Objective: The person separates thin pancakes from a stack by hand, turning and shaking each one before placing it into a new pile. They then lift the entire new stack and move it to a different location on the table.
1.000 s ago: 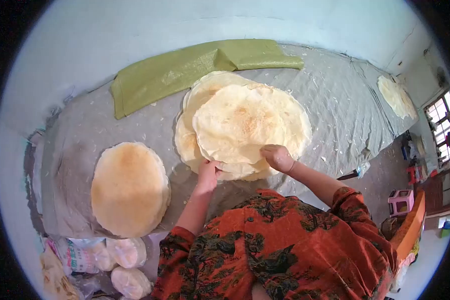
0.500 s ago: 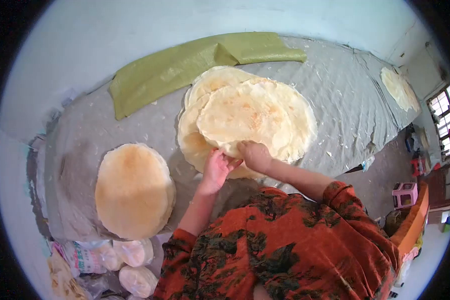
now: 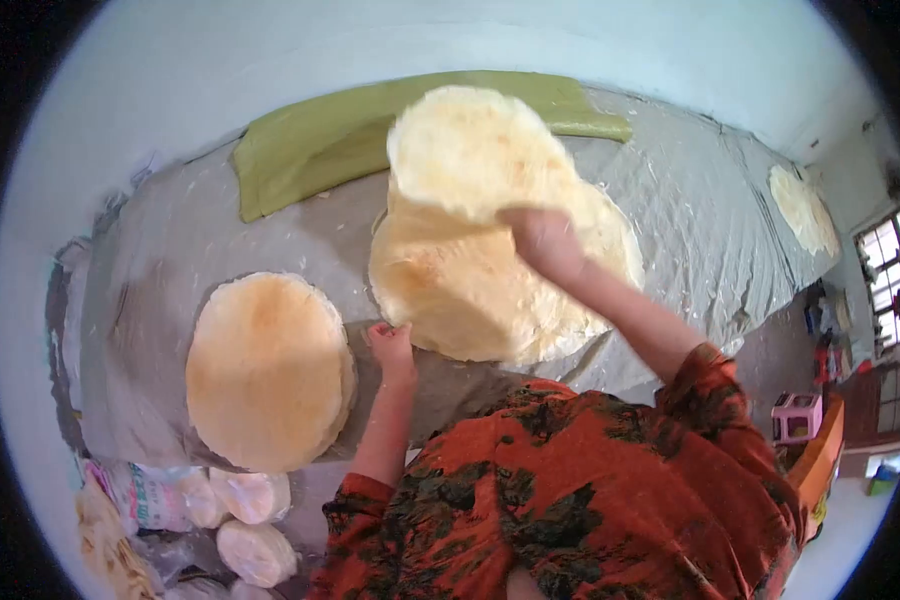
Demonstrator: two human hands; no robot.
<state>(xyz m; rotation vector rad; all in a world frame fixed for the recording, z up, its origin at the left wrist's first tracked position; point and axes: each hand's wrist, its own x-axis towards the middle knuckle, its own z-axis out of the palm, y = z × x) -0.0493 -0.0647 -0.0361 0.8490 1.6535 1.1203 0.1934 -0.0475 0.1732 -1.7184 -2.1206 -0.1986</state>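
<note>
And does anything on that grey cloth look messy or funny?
A little. The middle flatbread pile looks lopsided, its edges not lined up like the neat flatbread stack on the left. The grey cloth is wrinkled, and some flatbread lies apart at the far right.

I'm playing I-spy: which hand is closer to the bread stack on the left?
Left. The left hand is just right of that bread stack, at the edge of the big pile; the right hand is farther right, holding the raised flatbread.

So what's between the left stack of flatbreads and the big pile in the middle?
In the head view, a strip of grey cloth, with the left hand over it by the edge of the pile.
</note>
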